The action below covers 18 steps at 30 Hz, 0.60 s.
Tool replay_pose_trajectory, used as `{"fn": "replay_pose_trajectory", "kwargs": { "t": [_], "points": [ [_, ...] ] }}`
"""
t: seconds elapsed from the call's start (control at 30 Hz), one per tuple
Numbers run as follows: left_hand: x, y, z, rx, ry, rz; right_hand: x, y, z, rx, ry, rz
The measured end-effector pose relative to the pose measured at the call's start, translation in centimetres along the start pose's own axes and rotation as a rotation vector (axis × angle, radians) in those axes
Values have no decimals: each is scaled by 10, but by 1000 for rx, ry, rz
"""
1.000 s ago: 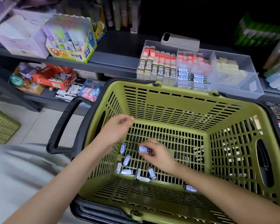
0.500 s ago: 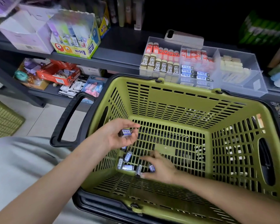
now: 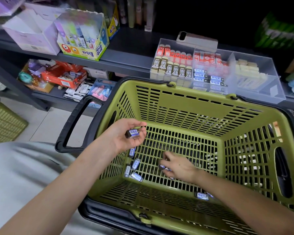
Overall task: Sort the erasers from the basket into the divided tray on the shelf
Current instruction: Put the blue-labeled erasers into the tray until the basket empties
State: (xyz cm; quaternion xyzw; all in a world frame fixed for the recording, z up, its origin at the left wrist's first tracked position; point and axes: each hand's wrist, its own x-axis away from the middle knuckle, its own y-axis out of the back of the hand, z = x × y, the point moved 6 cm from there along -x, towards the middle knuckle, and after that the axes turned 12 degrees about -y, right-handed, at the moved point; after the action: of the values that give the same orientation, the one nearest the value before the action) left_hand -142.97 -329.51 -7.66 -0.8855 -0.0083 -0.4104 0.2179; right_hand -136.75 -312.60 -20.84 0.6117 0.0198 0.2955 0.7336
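A green plastic basket (image 3: pixel 185 106) with black handles sits in front of me. Several small blue-and-white wrapped erasers (image 3: pixel 135 164) lie on its floor, and another eraser (image 3: pixel 201 195) rests near the front wall. My left hand (image 3: pixel 126 138) hovers palm up over the basket's left side and holds one eraser (image 3: pixel 132 133) in its curled fingers. My right hand (image 3: pixel 178 166) is down on the basket floor, fingers pinching an eraser (image 3: pixel 163 167). The clear divided tray (image 3: pixel 268 92) stands on the shelf behind the basket, with orange, 2B, blue and cream erasers in its compartments.
A phone (image 3: pixel 196 41) lies on the tray's back edge. A glue-stick display box (image 3: pixel 82 34) and a white box (image 3: pixel 31 33) stand on the shelf to the left. Lower shelves hold more stationery. Another green basket (image 3: pixel 3 124) sits on the floor at far left.
My right hand passed an eraser to my left hand, which turned palm up and now holds it. The right hand went back down to the floor and pinches another eraser.
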Motion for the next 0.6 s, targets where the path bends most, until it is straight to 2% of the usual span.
{"fn": "replay_pose_trajectory", "kwargs": {
  "t": [0.13,0.23,0.43,0.5,0.6],
  "points": [
    [-1,0,-1,8,-13,-5,9,2,-17,-11,-117,-45],
    [0,-1,-1,11,-4,-9,17,-15,-12,-19,-209,-4],
    [-2,0,5,-65,20,-27,20,-6,-9,-276,-297,-33],
    [-3,1,9,-132,35,-25,19,22,-8,-466,-368,-112],
    [-3,1,16,-188,86,-31,14,89,7,-724,-374,-342]
  ]
}}
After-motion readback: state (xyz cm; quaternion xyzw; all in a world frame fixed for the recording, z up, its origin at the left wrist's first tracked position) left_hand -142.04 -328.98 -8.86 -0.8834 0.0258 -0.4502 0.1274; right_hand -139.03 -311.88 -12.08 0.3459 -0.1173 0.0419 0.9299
